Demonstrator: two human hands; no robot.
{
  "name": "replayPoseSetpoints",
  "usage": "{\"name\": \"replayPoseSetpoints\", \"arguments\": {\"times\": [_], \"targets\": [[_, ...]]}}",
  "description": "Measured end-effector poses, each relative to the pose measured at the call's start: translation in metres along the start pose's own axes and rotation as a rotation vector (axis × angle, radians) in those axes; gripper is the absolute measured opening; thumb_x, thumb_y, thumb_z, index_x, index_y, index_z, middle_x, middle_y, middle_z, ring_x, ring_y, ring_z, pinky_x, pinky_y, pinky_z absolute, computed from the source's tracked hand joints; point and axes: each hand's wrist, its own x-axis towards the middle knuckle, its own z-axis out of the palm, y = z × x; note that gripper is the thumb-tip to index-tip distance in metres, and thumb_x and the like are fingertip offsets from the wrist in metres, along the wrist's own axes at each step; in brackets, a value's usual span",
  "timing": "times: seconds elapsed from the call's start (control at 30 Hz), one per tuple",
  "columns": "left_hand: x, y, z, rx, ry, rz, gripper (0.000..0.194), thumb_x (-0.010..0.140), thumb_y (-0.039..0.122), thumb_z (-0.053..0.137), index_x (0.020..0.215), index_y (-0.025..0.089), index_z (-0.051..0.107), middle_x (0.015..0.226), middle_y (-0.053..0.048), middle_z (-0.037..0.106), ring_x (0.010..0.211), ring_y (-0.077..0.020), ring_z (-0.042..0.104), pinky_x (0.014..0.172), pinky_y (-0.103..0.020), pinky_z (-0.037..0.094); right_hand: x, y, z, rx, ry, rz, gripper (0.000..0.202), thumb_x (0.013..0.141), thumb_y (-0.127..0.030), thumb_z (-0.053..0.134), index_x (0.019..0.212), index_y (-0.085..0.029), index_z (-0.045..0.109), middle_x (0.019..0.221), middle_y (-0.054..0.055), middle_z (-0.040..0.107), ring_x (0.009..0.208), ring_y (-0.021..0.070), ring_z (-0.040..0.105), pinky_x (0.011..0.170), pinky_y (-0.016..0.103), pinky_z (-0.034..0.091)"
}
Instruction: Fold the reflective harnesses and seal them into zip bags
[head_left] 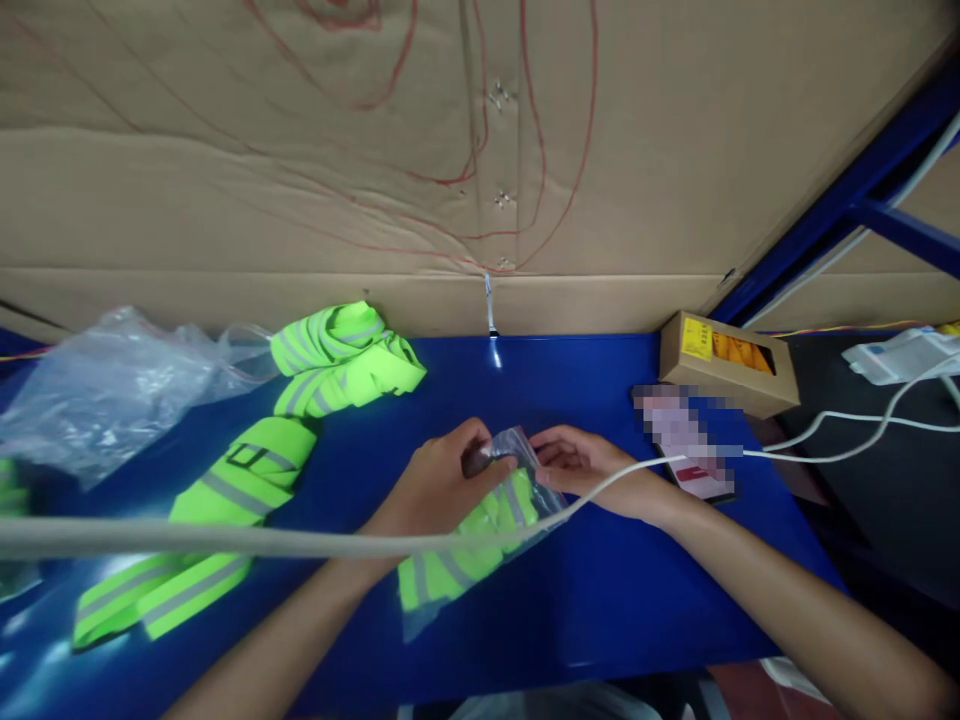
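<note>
A clear plastic bag (465,545) with a folded neon-green reflective strap inside lies slantwise over the blue table, between my hands. My left hand (435,480) grips its upper edge, thumb and fingers pressed together on the plastic. At the bag's right corner is my right hand (592,468), its fingers curled and closed on the film. Other green straps with grey stripes rest to the left: a rolled bundle (349,360) near the cardboard wall and a folded one with a black buckle (232,480) nearer me.
A white cable (300,542) crosses in front of my forearms. Clear plastic bags (112,390) are heaped at the left. On the right are a phone (686,440), partly pixelated, and a cardboard box (727,365). A cardboard wall (300,200) stands behind the blue table (600,590).
</note>
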Motion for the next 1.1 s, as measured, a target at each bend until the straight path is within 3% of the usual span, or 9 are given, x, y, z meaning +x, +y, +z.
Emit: {"name": "replayPoseSetpoints", "arguments": {"times": [0.1,0.23,0.37,0.47,0.6,0.73,0.93,1.1], "targets": [[0.001,-0.008,0.002,-0.119,-0.136,-0.009,0.043,0.079,0.059,0.069,0.075,0.021,0.050,0.061,0.007,0.048,0.057,-0.0105,0.043,0.053,-0.022,0.029,-0.011,0.001,0.001,-0.055,-0.017,-0.033,0.032,0.082,-0.039,0.079,0.105,-0.018,0.069,0.089,0.001,0.067,0.080,0.0144,0.063,0.073,0.029,0.051],[-0.001,-0.005,0.002,-0.311,-0.292,-0.051,0.049,0.086,0.066,0.059,0.096,0.018,0.062,0.068,0.001,0.060,0.054,-0.0108,0.048,0.050,-0.022,0.034,-0.021,-0.002,0.009,-0.035,-0.049,-0.106,0.025,0.086,-0.038,0.075,0.102,-0.020,0.068,0.088,0.000,0.066,0.079,0.0147,0.060,0.072,0.028,0.048],[-0.003,0.003,0.002,-0.445,-0.233,-0.036,0.037,0.081,0.051,0.075,0.094,0.017,0.071,0.087,-0.006,0.071,0.076,-0.0156,0.063,0.065,-0.023,0.045,-0.023,-0.001,0.015,0.017,-0.034,-0.145,0.026,0.085,-0.036,0.075,0.103,-0.020,0.066,0.089,0.000,0.063,0.079,0.0148,0.059,0.073,0.029,0.048],[-0.004,0.002,0.002,-0.537,-0.186,-0.030,0.032,0.080,0.044,0.079,0.097,0.018,0.074,0.091,-0.007,0.075,0.081,-0.0176,0.067,0.070,-0.024,0.049,-0.024,-0.001,0.015,-0.020,-0.013,-0.145,0.027,0.086,-0.035,0.073,0.108,-0.022,0.063,0.092,0.001,0.064,0.080,0.0152,0.059,0.072,0.029,0.047],[-0.005,-0.002,0.005,-0.542,-0.093,-0.011,0.035,0.083,0.045,0.076,0.108,0.021,0.075,0.094,-0.006,0.076,0.082,-0.0177,0.069,0.071,-0.024,0.050,-0.027,-0.001,0.013,-0.170,0.021,-0.119,0.028,0.089,-0.036,0.071,0.112,-0.023,0.062,0.098,0.002,0.067,0.084,0.0163,0.059,0.072,0.028,0.045],[-0.006,-0.002,0.010,-0.453,-0.003,-0.002,0.039,0.084,0.049,0.074,0.112,0.021,0.073,0.093,-0.007,0.077,0.083,-0.0185,0.069,0.072,-0.024,0.051,-0.029,-0.002,0.015,-0.241,0.063,-0.097,0.016,0.091,-0.036,0.070,0.098,-0.022,0.065,0.082,-0.002,0.064,0.071,0.0138,0.056,0.063,0.026,0.041],[-0.009,-0.001,0.016,-0.471,0.012,-0.043,0.030,0.077,0.046,0.082,0.085,0.018,0.073,0.083,-0.005,0.075,0.076,-0.0159,0.065,0.068,-0.023,0.047,-0.031,-0.004,0.020,-0.256,0.123,-0.167,0.009,0.092,-0.030,0.068,0.098,-0.023,0.066,0.081,-0.003,0.065,0.072,0.0134,0.058,0.065,0.026,0.043],[-0.010,0.003,0.016,-0.626,-0.054,-0.070,0.032,0.073,0.045,0.085,0.084,0.018,0.071,0.083,-0.004,0.074,0.077,-0.0149,0.065,0.071,-0.023,0.049,-0.032,-0.004,0.018,-0.328,0.150,-0.195,0.014,0.093,-0.032,0.068,0.105,-0.024,0.066,0.089,-0.001,0.069,0.079,0.0146,0.061,0.071,0.026,0.046]]}}
